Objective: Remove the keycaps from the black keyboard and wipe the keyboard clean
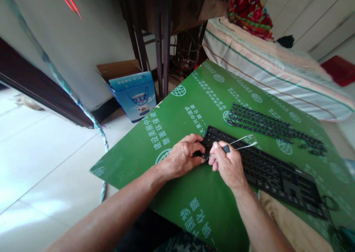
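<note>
A black keyboard [273,178] lies at a slant on the green board, and most of its keycaps look to be off. My left hand [183,154] grips the keyboard's near left corner, fingers bent over its end. In my right hand [229,167] is a wire keycap puller [246,142] with a black middle piece; one wire loop sticks out to the upper right. Its other end points down at the keyboard's corner by my left fingertips, where the fingers partly hide the contact. Loose black keycaps [257,121] lie in rows beyond the keyboard.
The green board [177,113] carries white printing. Past its left edge stands a blue carton [135,96], near a dark wooden table [163,33]. A bed with a striped sheet [266,74] borders the far side. A cloth-wrapped cord [90,115] hangs at left.
</note>
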### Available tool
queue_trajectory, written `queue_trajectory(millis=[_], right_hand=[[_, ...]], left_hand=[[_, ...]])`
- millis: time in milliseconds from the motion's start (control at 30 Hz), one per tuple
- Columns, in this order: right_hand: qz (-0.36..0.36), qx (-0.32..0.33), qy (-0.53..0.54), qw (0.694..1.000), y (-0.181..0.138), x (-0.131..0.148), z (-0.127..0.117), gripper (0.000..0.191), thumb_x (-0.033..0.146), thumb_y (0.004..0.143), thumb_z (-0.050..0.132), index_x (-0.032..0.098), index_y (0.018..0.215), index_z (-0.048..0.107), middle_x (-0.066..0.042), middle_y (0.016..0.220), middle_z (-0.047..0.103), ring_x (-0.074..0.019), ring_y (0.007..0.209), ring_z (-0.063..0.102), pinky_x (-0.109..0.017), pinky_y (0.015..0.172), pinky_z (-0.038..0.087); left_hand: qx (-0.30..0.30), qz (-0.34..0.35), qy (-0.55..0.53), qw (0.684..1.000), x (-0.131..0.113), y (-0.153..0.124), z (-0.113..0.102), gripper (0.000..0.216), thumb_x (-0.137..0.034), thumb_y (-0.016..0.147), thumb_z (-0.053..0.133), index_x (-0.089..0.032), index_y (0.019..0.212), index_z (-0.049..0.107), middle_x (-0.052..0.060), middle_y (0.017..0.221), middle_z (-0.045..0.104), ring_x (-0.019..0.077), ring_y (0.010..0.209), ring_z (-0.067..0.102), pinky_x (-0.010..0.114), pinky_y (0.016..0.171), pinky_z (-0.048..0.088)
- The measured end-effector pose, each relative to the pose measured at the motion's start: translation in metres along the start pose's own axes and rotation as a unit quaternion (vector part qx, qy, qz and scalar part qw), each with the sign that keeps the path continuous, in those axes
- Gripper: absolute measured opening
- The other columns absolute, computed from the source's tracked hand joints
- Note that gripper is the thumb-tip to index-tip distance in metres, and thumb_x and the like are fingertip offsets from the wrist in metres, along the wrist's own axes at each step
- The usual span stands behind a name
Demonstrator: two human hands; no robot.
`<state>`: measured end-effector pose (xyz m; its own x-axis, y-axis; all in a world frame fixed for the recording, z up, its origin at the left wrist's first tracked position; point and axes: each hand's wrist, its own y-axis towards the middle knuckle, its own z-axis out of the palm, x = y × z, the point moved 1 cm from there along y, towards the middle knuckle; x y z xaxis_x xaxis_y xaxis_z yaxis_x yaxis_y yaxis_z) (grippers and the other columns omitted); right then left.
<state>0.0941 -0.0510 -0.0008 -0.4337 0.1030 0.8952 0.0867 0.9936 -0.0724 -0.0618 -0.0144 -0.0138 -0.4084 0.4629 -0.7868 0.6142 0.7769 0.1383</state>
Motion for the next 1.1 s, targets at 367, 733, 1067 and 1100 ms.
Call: queue_trajectory(millis=[367, 733, 1067, 1100], right_hand=[[0.002, -0.018, 0.047, 0.999, 0.000, -0.003, 0.000, 0.037, 0.046, 0.089, 0.042, 0.018, 0.067, 0.050, 0.005, 0.045, 0.053, -0.0063, 0.034, 0.047, -0.016, 0.037, 0.040], [0.026, -0.062, 0.262, 0.963, 0.000, -0.012, -0.002, 0.035, 0.049, 0.084, 0.050, 0.016, 0.072, 0.053, 0.002, 0.049, 0.058, -0.0071, 0.036, 0.048, -0.017, 0.037, 0.037], [-0.050, -0.110, 0.233, 0.965, -0.001, -0.011, -0.034, 0.038, 0.049, 0.088, 0.044, 0.015, 0.080, 0.060, -0.002, 0.058, 0.063, -0.0098, 0.043, 0.053, -0.021, 0.043, 0.042], [-0.055, -0.126, 0.220, 0.966, 0.000, -0.013, -0.038, 0.036, 0.048, 0.088, 0.046, 0.015, 0.083, 0.060, -0.001, 0.059, 0.063, -0.0097, 0.044, 0.054, -0.021, 0.043, 0.043]], left_hand=[[-0.011, 0.006, -0.002, 1.000, 0.000, -0.001, 0.001, 0.007, -0.016, 0.076, 0.065, -0.018, 0.082, 0.065, 0.008, 0.116, 0.053, 0.0234, 0.111, 0.052, 0.037, 0.095, 0.043], [-0.057, -0.020, -0.144, 0.988, 0.003, 0.003, -0.005, 0.005, -0.020, 0.077, 0.062, -0.016, 0.075, 0.065, 0.006, 0.105, 0.061, 0.0184, 0.098, 0.058, 0.034, 0.088, 0.044], [-0.089, -0.182, -0.283, 0.938, -0.010, 0.005, -0.015, 0.011, -0.024, 0.077, 0.059, -0.013, 0.076, 0.062, 0.000, 0.062, 0.063, 0.0105, 0.058, 0.056, 0.022, 0.056, 0.043], [-0.088, -0.186, -0.282, 0.937, -0.014, 0.007, -0.018, 0.011, -0.024, 0.077, 0.060, -0.013, 0.075, 0.062, 0.000, 0.061, 0.063, 0.0102, 0.057, 0.056, 0.021, 0.055, 0.042]])
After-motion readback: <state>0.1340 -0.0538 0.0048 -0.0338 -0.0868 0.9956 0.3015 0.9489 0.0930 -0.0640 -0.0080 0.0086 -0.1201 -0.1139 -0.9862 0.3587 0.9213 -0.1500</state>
